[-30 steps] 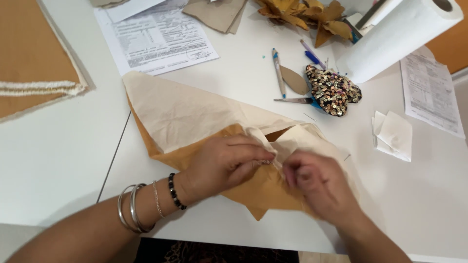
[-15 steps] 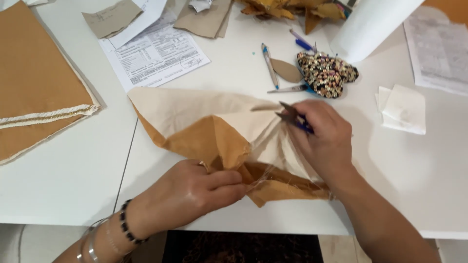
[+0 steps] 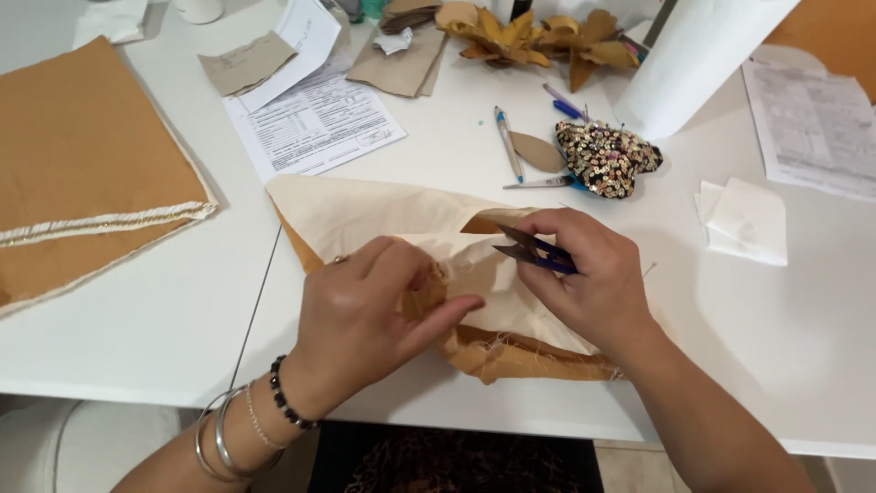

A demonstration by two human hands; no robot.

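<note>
A white table (image 3: 164, 319) carries a cream-and-tan fabric piece (image 3: 383, 219) near its front edge, with bare surface to the right. The left hand (image 3: 365, 315) pinches a fold of the fabric; the right hand (image 3: 589, 274), closed, grips small thread snips (image 3: 534, 251), blades parted over the cloth. A sequinned pincushion (image 3: 607, 157) sits behind.
</note>
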